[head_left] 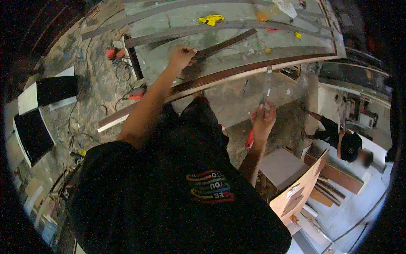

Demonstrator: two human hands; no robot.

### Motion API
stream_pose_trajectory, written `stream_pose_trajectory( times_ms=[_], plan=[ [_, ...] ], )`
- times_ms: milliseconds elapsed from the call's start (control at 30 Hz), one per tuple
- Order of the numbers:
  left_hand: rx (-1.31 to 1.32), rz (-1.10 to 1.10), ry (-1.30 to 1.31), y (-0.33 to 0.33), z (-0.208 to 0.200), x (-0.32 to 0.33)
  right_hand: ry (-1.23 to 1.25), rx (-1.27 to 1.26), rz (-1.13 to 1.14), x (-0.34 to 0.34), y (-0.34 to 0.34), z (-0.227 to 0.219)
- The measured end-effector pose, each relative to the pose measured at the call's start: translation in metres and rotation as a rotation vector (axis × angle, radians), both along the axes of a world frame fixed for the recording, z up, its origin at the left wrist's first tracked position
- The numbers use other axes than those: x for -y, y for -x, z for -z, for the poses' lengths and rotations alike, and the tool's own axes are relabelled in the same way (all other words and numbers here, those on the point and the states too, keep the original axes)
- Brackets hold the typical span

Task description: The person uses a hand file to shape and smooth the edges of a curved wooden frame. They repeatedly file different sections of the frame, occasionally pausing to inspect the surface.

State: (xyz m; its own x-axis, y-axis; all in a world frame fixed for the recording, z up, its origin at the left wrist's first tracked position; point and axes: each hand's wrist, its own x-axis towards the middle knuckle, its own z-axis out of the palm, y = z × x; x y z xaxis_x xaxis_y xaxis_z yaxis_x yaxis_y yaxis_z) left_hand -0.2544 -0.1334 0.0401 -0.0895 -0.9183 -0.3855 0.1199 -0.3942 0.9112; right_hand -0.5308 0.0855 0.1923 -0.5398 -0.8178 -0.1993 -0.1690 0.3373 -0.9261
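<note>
My left hand [182,58] is closed over the near part of a pale glass-like tabletop [241,46], its fingers curled together. Beside those fingers begins a long dark strip [228,43] that slants away to the right; whether they grip it, I cannot tell. In my right hand [264,120], out past the table's near edge, is a long thin tool with a red handle [250,139]. Its narrow pale blade [268,82] points away from me and reaches the brown wooden edge [237,70].
Grey curved strips [182,31] and a yellow cloth [211,19] lie on the tabletop. Red power tools [137,94] and cables are on the floor at left, near black-and-white panels [57,92]. Wooden boards [300,186] stand at right, where another person [349,144] works.
</note>
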Motion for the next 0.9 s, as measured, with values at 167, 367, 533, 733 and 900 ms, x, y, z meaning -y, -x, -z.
stream_pose_trajectory(
  times_ms=[167, 367, 533, 733, 900],
  plan=[
    [0.522, 0.25, 0.226, -0.038, -0.015, 0.009, -0.189, -0.066, -0.361, 0.073, 0.036, -0.007],
    [0.502, 0.107, 0.098, -0.042, -0.03, 0.002, -0.208, -0.199, -1.058, 0.18, 0.057, -0.006],
    [0.409, -0.108, 0.062, -0.065, -0.046, -0.041, -0.201, -0.397, -1.453, 0.238, 0.017, 0.01],
    [0.51, -0.374, 0.066, -0.085, -0.04, -0.089, -0.161, -0.431, -1.782, 0.27, -0.041, 0.038],
    [0.628, -0.519, -0.014, -0.076, -0.021, -0.086, -0.095, -0.391, -1.877, 0.282, -0.053, 0.05]
  ],
)
